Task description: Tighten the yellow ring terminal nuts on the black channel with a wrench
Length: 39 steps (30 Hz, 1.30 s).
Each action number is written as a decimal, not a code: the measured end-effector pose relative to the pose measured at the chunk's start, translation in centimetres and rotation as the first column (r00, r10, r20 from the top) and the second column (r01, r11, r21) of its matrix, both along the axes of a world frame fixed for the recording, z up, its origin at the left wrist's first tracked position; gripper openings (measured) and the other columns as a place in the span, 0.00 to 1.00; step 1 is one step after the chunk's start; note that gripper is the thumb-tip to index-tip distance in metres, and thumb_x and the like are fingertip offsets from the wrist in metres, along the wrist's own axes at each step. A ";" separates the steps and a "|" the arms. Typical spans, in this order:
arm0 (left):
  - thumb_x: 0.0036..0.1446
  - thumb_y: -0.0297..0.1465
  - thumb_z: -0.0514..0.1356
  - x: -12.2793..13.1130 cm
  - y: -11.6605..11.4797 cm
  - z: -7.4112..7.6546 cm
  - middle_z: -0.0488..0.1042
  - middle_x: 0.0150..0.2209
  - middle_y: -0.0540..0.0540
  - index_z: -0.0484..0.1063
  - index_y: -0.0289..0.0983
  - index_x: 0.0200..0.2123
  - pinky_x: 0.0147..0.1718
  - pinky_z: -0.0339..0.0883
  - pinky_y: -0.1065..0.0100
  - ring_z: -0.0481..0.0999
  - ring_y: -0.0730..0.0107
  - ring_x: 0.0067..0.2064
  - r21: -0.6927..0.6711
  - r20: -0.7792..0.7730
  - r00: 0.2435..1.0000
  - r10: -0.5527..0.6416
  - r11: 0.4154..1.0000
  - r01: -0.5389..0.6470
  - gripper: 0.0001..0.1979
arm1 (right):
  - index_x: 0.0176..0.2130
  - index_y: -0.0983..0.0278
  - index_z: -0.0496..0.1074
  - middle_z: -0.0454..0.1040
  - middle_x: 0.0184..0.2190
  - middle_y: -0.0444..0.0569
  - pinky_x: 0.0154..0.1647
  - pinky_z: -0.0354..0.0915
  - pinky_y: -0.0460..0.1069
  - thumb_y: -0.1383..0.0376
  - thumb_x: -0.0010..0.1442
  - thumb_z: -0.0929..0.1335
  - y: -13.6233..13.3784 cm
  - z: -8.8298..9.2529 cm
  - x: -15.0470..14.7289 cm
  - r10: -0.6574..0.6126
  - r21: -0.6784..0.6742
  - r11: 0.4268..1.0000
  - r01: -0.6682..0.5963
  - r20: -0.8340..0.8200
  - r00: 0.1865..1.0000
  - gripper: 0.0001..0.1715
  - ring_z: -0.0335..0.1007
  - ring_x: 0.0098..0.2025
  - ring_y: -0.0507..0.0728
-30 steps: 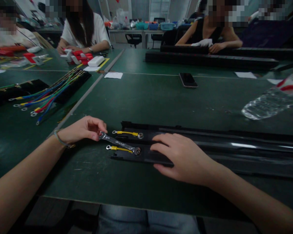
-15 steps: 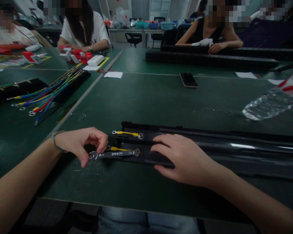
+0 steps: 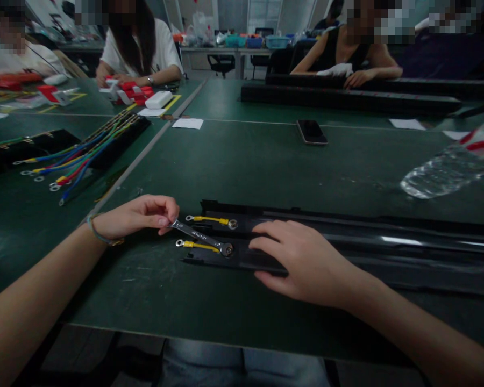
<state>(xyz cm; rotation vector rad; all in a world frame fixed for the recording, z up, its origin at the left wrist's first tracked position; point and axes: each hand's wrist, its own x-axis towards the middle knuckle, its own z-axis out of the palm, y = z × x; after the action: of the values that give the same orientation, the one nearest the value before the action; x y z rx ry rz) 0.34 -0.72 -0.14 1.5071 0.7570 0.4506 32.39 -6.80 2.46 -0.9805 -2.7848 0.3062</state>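
Note:
My left hand (image 3: 139, 216) pinches the free end of a small steel wrench (image 3: 199, 237). The wrench's other end sits on a nut at the left end of a long black rail (image 3: 387, 244) lying on the green table (image 3: 242, 161). Two short yellow wires with ring terminals are fixed to that end: the far yellow wire (image 3: 210, 220) and the near yellow wire (image 3: 193, 245). Fingers spread, my right hand (image 3: 302, 260) lies flat on the rail just right of the nuts.
A phone (image 3: 311, 131) lies mid-table and a plastic water bottle (image 3: 452, 164) on its side at the right. Coloured wires (image 3: 72, 161) spill from a black rail on the left table. Other people sit at the far side with more black rails (image 3: 347, 97).
The wrench handle swung toward me half a second ago and has now swung back away, to the angle of one second ago. My right hand stayed on the rail.

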 end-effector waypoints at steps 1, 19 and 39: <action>0.52 0.32 0.58 0.0 0.0 0.0 0.65 0.24 0.52 0.66 0.34 0.29 0.25 0.59 0.77 0.63 0.77 0.25 0.001 0.008 1.000 -0.005 1.000 0.005 0.07 | 0.41 0.64 0.68 0.66 0.47 0.52 0.44 0.58 0.55 0.59 0.52 0.63 0.0 0.0 0.0 -0.001 -0.001 1.000 0.001 0.002 1.000 0.17 0.61 0.47 0.59; 0.39 0.19 0.65 0.4 -1.3 1.6 0.69 0.23 0.50 0.69 0.35 0.24 0.20 0.64 0.78 0.71 0.75 0.22 -0.304 -0.024 0.921 -0.390 0.880 0.365 0.09 | 0.41 0.64 0.68 0.65 0.47 0.52 0.44 0.58 0.55 0.59 0.52 0.63 0.0 -0.1 0.0 0.001 -0.006 1.000 -0.001 0.005 1.000 0.17 0.60 0.47 0.60; 0.52 0.28 0.57 0.0 -0.2 0.4 0.67 0.22 0.51 0.68 0.32 0.29 0.21 0.59 0.79 0.65 0.79 0.22 -0.053 0.000 1.000 0.015 0.998 -0.015 0.04 | 0.42 0.64 0.68 0.66 0.47 0.53 0.44 0.58 0.56 0.59 0.52 0.63 0.0 0.1 0.0 0.006 -0.002 1.000 -0.006 0.001 1.000 0.18 0.61 0.46 0.60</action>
<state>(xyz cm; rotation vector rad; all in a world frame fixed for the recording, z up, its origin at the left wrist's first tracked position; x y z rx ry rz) 0.31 -0.88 0.27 1.4528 0.7750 0.4385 32.38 -6.83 2.56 -0.9738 -2.7894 0.3091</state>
